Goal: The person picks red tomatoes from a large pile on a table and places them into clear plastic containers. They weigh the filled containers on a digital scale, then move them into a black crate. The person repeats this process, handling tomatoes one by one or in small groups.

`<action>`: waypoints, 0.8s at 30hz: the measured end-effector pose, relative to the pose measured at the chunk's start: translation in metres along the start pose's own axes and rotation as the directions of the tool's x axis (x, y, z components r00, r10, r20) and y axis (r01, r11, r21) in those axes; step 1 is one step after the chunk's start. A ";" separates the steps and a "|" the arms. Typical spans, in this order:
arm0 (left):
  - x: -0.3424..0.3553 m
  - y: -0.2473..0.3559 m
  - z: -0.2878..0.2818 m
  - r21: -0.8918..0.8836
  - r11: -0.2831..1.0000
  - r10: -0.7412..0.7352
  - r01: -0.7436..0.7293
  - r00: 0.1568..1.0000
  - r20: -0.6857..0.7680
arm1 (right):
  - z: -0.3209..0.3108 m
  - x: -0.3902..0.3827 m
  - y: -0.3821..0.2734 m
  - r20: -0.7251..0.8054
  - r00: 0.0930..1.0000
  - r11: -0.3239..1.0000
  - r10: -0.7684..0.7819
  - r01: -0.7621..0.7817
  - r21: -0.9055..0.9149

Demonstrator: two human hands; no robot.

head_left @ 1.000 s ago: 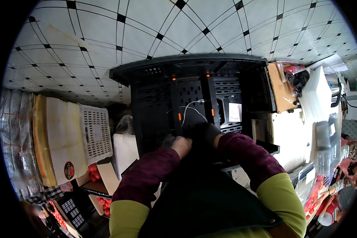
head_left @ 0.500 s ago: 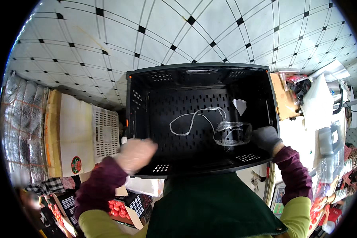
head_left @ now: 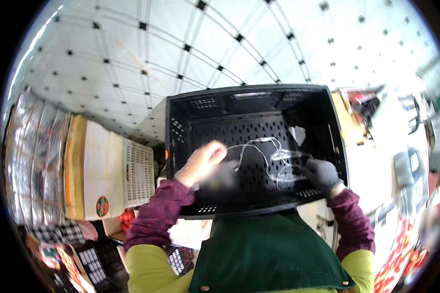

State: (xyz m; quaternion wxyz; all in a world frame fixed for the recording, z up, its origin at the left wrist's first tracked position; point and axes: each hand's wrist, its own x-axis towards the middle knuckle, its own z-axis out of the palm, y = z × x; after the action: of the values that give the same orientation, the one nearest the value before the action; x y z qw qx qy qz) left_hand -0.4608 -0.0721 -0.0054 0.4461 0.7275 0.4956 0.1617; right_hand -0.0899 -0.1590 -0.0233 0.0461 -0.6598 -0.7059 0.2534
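Note:
A black plastic crate with a slotted floor lies in front of me. Within it, my left hand hovers over the left part of the floor, its fingers smeared by motion. My right hand, in a grey glove, is closed at the edge of a crumpled clear plastic piece on the right side. A thin white string loops across the crate floor from that plastic towards my left hand, which hides the loop's left end. Above the plastic piece lies a white paper scrap.
To the left stand a white slatted crate, a pale box with an orange edge and a silvery wrapped bundle. A cluttered white table runs along the right. Beyond the crate is a tiled floor.
My left hand has moved from the crate's near left rim inwards over its floor, by the string. The gloved right hand stays by the clear plastic. The whole view has shifted slightly.

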 end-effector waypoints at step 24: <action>0.006 0.236 0.357 -0.624 0.626 0.018 0.468 0.791 0.611 | 0.018 -0.308 0.014 -0.648 0.269 0.679 0.713 -0.031 0.733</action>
State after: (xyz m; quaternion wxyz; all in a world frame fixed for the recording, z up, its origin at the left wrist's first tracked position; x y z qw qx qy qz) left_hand -0.0800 -0.2672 -0.0119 0.8471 0.4185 0.3202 0.0685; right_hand -0.0456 -0.4582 0.0379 0.5619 -0.7877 -0.2467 0.0544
